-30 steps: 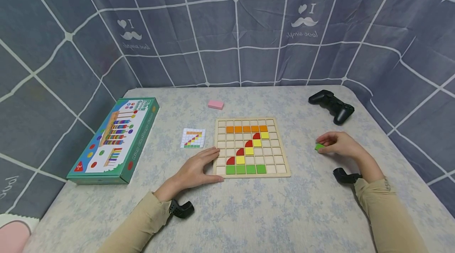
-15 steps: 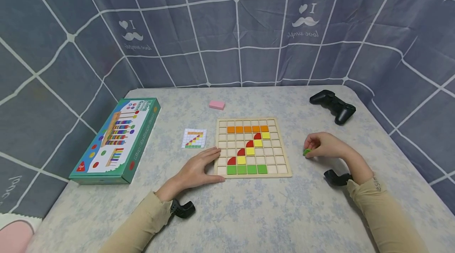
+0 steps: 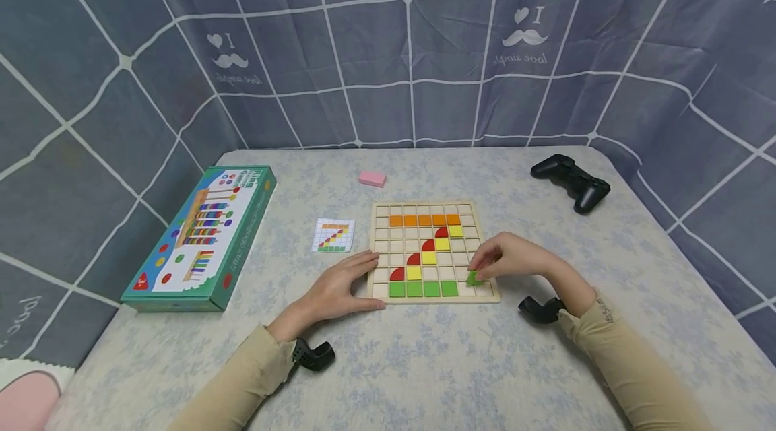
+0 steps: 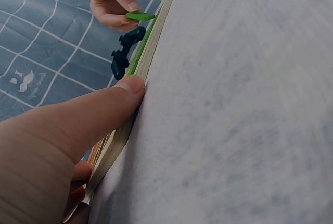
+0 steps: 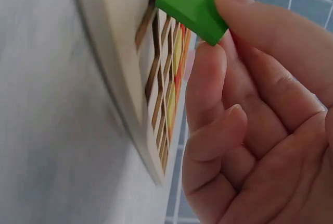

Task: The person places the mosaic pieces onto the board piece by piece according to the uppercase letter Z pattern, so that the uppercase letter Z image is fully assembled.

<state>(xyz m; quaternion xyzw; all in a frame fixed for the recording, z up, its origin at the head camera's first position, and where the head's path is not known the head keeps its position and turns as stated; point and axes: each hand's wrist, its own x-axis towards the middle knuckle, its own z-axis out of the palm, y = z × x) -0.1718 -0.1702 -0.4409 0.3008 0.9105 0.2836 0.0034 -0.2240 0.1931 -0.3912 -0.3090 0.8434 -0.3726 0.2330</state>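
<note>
My right hand (image 3: 514, 256) pinches a green square tile (image 5: 193, 8) between thumb and fingertips, tilted, close over the right part of the wooden grid board (image 3: 397, 241). In the right wrist view the tile overlaps the board's corner cells. A row of green tiles (image 3: 432, 289) lies along the near side of the board. Yellow squares (image 3: 429, 258) and red quarter-round tiles (image 3: 413, 260) climb diagonally to an orange row (image 3: 425, 221). My left hand (image 3: 339, 289) rests by the board's left edge, thumb (image 4: 122, 91) touching the near corner, fingers extended.
A pattern card (image 3: 333, 236) with a similar coloured figure lies left of the board. Behind it sits a pink block (image 3: 372, 179). A green game box (image 3: 206, 236) occupies the left side, and a black game controller (image 3: 570, 182) the back right. Tiled-print cloth hangs behind the table.
My right hand has moved left with the green tile, from the open table on the right to over the board's right part. My left hand has stayed at the board's left edge.
</note>
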